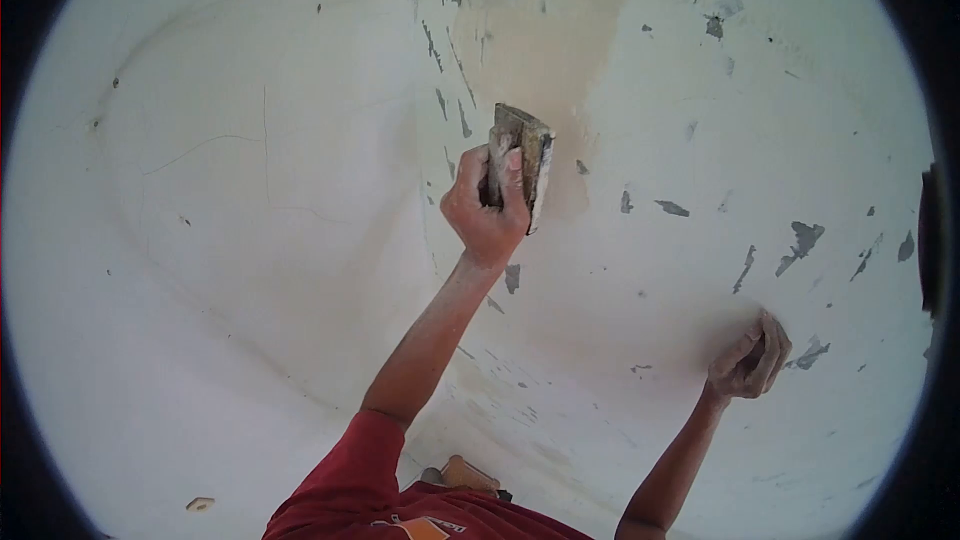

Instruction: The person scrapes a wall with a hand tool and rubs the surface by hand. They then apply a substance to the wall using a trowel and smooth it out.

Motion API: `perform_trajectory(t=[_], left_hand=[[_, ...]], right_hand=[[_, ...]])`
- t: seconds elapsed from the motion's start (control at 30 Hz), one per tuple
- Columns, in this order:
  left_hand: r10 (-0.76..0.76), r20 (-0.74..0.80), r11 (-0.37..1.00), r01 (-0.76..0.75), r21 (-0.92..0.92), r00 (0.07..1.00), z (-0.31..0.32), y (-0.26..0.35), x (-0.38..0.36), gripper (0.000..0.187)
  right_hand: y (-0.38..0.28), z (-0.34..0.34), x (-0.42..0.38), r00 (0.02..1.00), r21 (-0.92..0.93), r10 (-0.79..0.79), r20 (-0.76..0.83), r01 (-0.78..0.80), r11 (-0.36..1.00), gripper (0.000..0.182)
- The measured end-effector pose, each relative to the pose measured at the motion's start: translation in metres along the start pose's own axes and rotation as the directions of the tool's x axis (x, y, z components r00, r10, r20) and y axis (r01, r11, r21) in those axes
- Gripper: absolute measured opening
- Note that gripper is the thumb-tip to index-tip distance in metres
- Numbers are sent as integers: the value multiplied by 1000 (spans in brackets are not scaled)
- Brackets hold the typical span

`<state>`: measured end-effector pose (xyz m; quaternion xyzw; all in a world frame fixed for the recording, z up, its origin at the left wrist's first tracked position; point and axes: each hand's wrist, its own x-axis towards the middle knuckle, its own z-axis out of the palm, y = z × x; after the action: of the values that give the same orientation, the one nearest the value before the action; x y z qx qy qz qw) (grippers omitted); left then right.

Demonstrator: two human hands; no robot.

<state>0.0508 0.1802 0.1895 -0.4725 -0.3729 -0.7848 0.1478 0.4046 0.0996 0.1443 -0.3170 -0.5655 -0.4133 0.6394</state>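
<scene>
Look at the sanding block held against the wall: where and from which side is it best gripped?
Grip the sanding block across its back, fingers wrapped over its narrow edges, coming from the open side away from the wall, probably from below. Its flat face lies against the wall, so only the back is free. The left hand holds it that way; the right hand rests on the wall.

The block [520,165] sits in the left hand [488,210], flat against the wall [250,240] near the middle, beside a corner line running up and down just left of it, while the right hand [748,358] rests on the wall lower and well to the right.
</scene>
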Motion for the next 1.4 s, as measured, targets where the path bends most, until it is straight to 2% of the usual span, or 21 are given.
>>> perform_trajectory(t=[0.1,0.17,0.23,0.27,0.33,0.37,0.43,0.47,0.5,0.57,0.63,0.7,0.77,0.8,0.83,0.87,0.93,0.97,1.2,1.3,1.4], left_hand=[[76,-46,996,-74,42,996,24,16,-4,17],[62,-8,994,-61,91,998,35,5,-17,20],[279,-23,951,-273,148,960,40,0,-25,24],[285,-18,949,-279,149,958,40,-1,-33,24],[393,49,918,-395,32,918,35,2,-50,27],[386,54,921,-389,40,921,32,3,-56,27],[417,175,903,-384,-191,892,22,6,-64,27],[383,264,916,-327,-233,885,14,2,-68,28],[378,268,918,-323,-228,886,4,1,-66,28],[419,325,885,-301,-356,848,-12,-3,-58,28],[477,249,859,-386,-337,843,-30,-15,-40,30],[596,158,801,-596,-51,787,-37,-49,-4,34],[496,206,841,-526,127,843,-29,-62,43,31],[509,220,856,-516,-31,832,-22,-49,74,28],[559,214,828,-551,-100,801,-13,-44,95,27],[609,224,789,-610,-74,761,-7,-43,109,23],[613,276,785,-610,-105,741,4,-43,119,21],[618,321,779,-613,-131,718,7,-44,120,19],[733,234,680,-700,-218,639,12,-49,98,20],[706,292,708,-641,-295,645,7,-48,73,23],[699,337,715,-630,-303,631,0,-47,43,25]], right_hand=[[-3,0,1,1000,-6,8,-9,-8,1000,19],[-2,-2,0,1000,14,17,2,-17,1000,19],[0,0,-4,999,6,34,-14,-34,999,19],[0,2,-6,998,-2,61,-19,-61,998,19],[1,1,-5,999,-37,37,3,-37,999,18],[1,-1,-4,1000,-72,4,31,-1,997,18],[0,1,-3,1000,-50,11,22,-10,999,18],[-1,1,-2,1000,-34,12,5,-12,999,18],[-5,1,-3,1000,-31,15,11,-14,999,18],[-6,3,-1,997,57,72,-40,-70,996,16],[-3,3,3,998,42,46,-33,-44,998,16],[-4,-1,1,999,21,36,-13,-35,999,16],[-4,-2,-1,998,-11,58,7,-58,998,17],[-4,-3,-2,998,-20,62,3,-62,998,17],[-4,-3,-2,998,-17,63,0,-63,998,17],[-5,-2,-2,998,-13,63,2,-63,998,17],[-5,-2,-2,998,-6,67,-2,-67,998,18],[-5,-1,-3,998,7,68,-9,-68,998,18],[-2,1,-6,996,-40,87,4,-87,995,20],[-1,2,-9,998,-5,66,-18,-66,998,22],[3,1,-12,998,-59,58,-13,-58,997,22]])
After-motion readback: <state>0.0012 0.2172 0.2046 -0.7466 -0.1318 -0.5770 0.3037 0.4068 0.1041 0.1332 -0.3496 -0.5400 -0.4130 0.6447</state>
